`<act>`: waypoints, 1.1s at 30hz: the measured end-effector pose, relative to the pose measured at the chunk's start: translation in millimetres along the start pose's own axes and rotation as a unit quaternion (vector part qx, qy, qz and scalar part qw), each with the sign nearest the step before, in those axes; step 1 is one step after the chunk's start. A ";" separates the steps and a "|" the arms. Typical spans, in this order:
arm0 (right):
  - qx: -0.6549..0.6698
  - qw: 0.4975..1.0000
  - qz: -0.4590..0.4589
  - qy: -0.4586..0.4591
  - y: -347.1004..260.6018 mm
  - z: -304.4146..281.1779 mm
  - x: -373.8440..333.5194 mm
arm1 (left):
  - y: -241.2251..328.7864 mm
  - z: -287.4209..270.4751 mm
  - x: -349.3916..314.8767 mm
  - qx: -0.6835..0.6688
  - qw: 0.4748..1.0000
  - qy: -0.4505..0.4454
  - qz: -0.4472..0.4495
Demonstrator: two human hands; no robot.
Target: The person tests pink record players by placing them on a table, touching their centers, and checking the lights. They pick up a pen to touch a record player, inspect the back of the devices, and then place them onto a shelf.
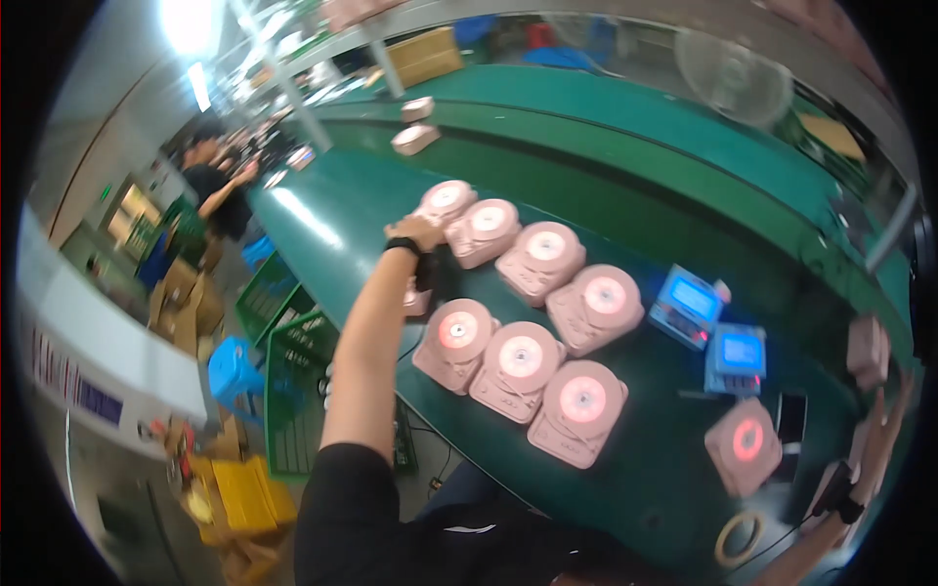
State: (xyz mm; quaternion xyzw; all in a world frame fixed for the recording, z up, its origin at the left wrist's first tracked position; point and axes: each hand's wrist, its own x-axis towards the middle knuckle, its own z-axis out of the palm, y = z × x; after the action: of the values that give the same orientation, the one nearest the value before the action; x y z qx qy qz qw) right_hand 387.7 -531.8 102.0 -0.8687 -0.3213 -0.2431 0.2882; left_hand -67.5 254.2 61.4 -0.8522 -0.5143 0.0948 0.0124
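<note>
My left hand, a dark band at its wrist, reaches across the green table to a pink record-player-shaped device at the far end of the back row. Its fingers close around that device's near side, slightly blurred. Several matching devices with glowing discs stand in two rows, among them one in front. Another pink device is partly hidden by my left forearm. At the right rim my right hand stretches out its fingers beside a pink piece; blur and distortion obscure contact there.
Two blue boxes with lit screens stand right of the rows. Near them are a pink device with a red ring, a phone-like slab and a tape roll. Green crates sit left of the table. Another person works farther off.
</note>
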 end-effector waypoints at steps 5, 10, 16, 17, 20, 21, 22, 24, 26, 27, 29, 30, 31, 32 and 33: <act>-0.024 0.996 0.046 -0.076 -210.4 -124.1 -146.1 | 3.0 -52.1 -68.1 -0.245 0.921 0.182 0.242; 0.078 0.988 0.133 -0.014 -266.8 -143.4 -240.3 | -5.8 -102.6 -188.1 -0.229 0.881 0.240 0.337; 0.177 0.959 0.221 -0.003 -266.8 -76.2 -249.6 | 10.8 -17.2 -262.0 -0.233 0.861 0.135 0.432; 0.164 0.960 0.226 -0.030 -257.9 -61.3 -237.8 | 15.7 -1.7 -263.7 -0.190 0.866 0.131 0.443; 0.083 0.988 0.113 -0.069 -234.0 -18.1 -200.1 | 27.9 37.8 -254.7 -0.189 0.873 0.110 0.437; 0.071 0.991 0.080 -0.083 -226.2 -3.8 -187.3 | 30.8 45.1 -255.0 -0.186 0.880 0.103 0.425; 0.088 0.990 0.063 -0.087 -218.1 11.9 -175.0 | 33.0 49.7 -256.7 -0.188 0.879 0.102 0.427; 0.102 0.989 0.045 -0.092 -202.6 36.0 -155.8 | 37.5 55.2 -262.7 -0.166 0.889 0.137 0.404; 0.077 0.985 0.034 -0.149 -194.7 53.8 -140.6 | 39.2 60.7 -264.5 -0.155 0.893 0.158 0.392; 0.076 0.986 0.034 -0.147 -196.3 58.3 -138.0 | 39.1 63.9 -264.9 -0.156 0.894 0.168 0.386; 0.062 0.972 0.104 -0.202 -204.8 67.4 -137.5 | 38.6 70.2 -263.2 -0.157 0.895 0.187 0.373; 0.057 0.962 0.137 -0.230 -213.6 73.6 -136.3 | 37.7 73.3 -262.5 -0.156 0.896 0.188 0.370; 0.059 0.962 0.136 -0.231 -229.6 81.2 -143.4 | 37.0 76.4 -261.3 -0.159 0.894 0.204 0.367; 0.058 0.963 0.167 -0.202 -257.7 87.4 -154.5 | 35.3 80.5 -261.4 -0.162 0.892 0.218 0.360; 0.056 0.963 0.201 -0.172 -275.4 91.9 -165.2 | 35.3 83.0 -261.9 -0.165 0.890 0.230 0.357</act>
State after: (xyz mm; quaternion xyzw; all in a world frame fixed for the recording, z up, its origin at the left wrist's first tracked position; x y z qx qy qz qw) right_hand 105.7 -367.7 30.8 -0.9266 -0.1981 -0.0089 0.3195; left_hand -169.8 1.1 14.6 -0.9660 -0.1668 -0.1923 -0.0449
